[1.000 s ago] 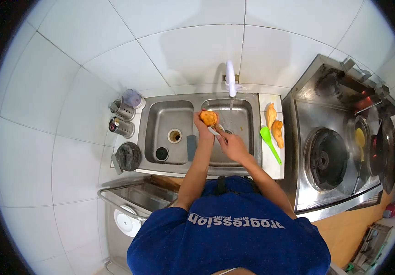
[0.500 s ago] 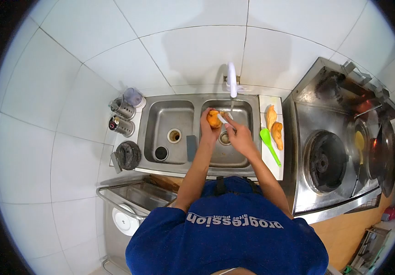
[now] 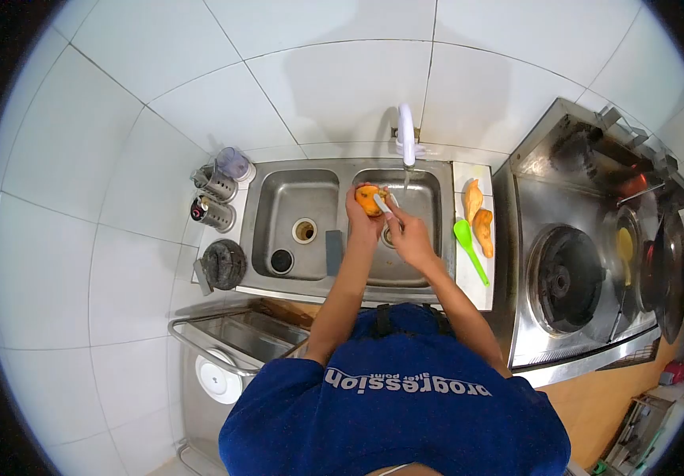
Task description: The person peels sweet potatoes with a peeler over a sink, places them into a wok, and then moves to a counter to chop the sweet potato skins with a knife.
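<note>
Orange lump: it (image 3: 369, 199) is up at 10 to 11 o'clock in the right sink bowl (image 3: 429, 274), held between the hands.
Left hand: this hand (image 3: 363, 222) is curled around the lump, holding its side.
Right hand: this hand (image 3: 412, 235) is closed on a small white tool (image 3: 381, 203), its tip at the lump's 3 o'clock side.
Feel: the lump looks hard and stiff, not squishy. I guess it is a bit heavy, and slippery if wet. It should not break easily.
Best hold: cup it low at 7 to 9 o'clock, with fingertips away from the tool.
Tap: the white tap (image 3: 406, 135) is at 12 o'clock of that bowl, with water coming out.
Side ledge: two long yellow-orange pieces (image 3: 473, 200) lie at 3 o'clock of the bowl. A green spoon (image 3: 464, 233) is just beside them, at their 7 o'clock.
</note>
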The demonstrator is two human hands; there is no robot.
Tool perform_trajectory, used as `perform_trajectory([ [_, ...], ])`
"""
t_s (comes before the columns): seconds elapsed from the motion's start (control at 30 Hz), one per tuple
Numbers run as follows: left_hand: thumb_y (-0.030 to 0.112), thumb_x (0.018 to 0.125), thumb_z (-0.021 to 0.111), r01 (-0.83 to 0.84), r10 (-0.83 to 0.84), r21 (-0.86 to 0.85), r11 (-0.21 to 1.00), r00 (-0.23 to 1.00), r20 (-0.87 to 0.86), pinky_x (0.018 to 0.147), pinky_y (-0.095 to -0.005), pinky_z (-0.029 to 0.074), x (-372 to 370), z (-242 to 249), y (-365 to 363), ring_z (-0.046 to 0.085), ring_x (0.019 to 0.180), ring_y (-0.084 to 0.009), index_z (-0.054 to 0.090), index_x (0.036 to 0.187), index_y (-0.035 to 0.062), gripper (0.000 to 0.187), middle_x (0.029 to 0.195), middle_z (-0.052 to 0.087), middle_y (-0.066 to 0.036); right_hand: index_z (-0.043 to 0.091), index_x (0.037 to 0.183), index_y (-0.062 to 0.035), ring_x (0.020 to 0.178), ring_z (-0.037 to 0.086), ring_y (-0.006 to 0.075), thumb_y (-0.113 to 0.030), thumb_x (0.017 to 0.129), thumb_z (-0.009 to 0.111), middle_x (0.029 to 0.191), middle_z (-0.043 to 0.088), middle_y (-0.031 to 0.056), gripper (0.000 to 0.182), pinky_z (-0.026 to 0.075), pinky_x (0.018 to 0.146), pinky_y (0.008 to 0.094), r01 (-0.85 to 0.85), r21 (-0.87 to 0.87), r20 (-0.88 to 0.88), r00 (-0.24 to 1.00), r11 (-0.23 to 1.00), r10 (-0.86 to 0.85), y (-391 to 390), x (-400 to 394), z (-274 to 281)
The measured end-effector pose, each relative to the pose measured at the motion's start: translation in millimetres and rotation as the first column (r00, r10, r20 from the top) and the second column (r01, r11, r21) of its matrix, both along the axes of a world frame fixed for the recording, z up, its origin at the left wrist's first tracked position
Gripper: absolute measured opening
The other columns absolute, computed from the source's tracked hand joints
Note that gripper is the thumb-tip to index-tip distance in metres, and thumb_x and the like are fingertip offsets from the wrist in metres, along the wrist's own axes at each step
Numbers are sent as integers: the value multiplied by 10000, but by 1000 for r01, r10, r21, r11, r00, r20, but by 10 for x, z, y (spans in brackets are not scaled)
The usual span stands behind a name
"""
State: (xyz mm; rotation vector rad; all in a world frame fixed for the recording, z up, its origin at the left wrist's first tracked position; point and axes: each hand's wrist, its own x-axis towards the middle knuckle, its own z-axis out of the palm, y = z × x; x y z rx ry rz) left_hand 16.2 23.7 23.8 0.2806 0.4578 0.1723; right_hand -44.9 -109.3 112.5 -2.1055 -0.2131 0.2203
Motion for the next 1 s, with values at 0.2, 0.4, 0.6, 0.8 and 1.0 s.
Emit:
perform_trajectory([
  [0.2, 356, 1003, 357, 17, -24, -148, 989, 998, -51, 856, -443, 533, 15, -62, 126, 618, 837, -258, 564, 938, 67, 361, 883, 630, -97, 578, 1315, -135, 564, 581, 352, -268, 960, 528, 642, 558, 257, 383, 454, 577, 430, -72, 42, 285, 957, 996, 57, -43, -137, -434],
  [0.4, 316, 995, 412, -27, 32, 110, 994, 999, -40, 833, -447, 533, -75, 124, -128, 609, 855, -226, 549, 930, 105, 260, 884, 604, -55, 583, 1311, -135, 653, 612, 367, -265, 956, 531, 697, 590, 243, 382, 469, 634, 435, 47, 34, 28, 998, 998, -48, 10, -14, -31],
  [0.6, 304, 978, 436, 6, -16, 134, 991, 998, 68, 874, -495, 524, 1, -5, -3, 608, 932, -256, 548, 973, 81, 249, 962, 627, -85, 564, 1333, -146, 542, 404, 131, -260, 960, 554, 617, 528, 136, 391, 399, 534, 314, -47, 87, 217, 976, 995, 28, -59, -179, -623],
  [0.8, 314, 962, 513, 122, -200, 294, 948, 947, 252, 895, -476, 536, -196, 256, -40, 614, 998, -248, 529, 1217, 95, 337, 1094, 612, -81, 561, 1341, -140, 544, 418, 91, -251, 965, 553, 656, 574, 119, 391, 398, 531, 289, 122, 214, 92, 985, 969, -144, -254, 75, -54],
  [1.0, 233, 960, 524, 256, -289, 161, 953, 926, 242, 945, -381, 521, -191, 99, 63, 615, 967, -199, 522, 1283, 87, 355, 1100, 610, -69, 566, 1336, -138, 486, 525, 252, -250, 952, 552, 603, 567, 182, 401, 431, 523, 370, 19, 112, 141, 989, 993, -35, -138, -70, -175],
])
